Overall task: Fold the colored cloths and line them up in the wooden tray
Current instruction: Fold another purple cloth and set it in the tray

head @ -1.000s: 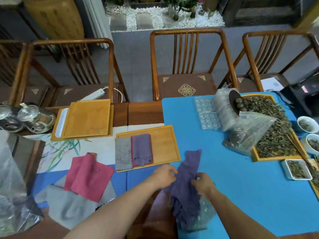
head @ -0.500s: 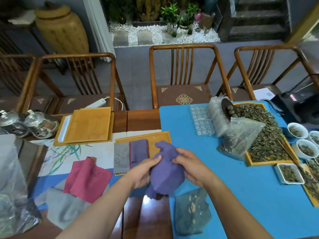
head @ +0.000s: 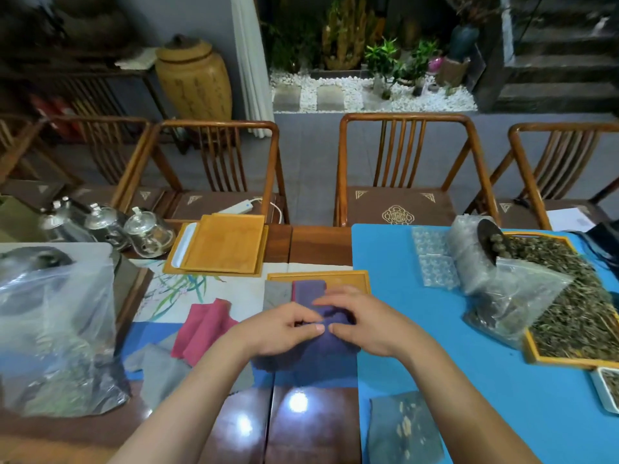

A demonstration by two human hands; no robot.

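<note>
1. I can read no words, brands or numbers anywhere.
2. The tall yellow jar [head: 194, 85] carries dark columns of script, too blurred for me to make out.

The dark wooden table top [head: 311, 426] is polished to a gloss and mirrors bright lamp spots, while the blue mat [head: 502, 380] over it looks smooth and matt. The soft purple cloth [head: 321, 349] has a napped, matt weave, as do the crumpled pink cloth [head: 204, 326] and grey cloth [head: 160, 370]. The pale wooden tray [head: 351, 279] shows a smooth satin grain. The clear plastic bag [head: 57, 329] is thin, crinkled and shiny.
</note>
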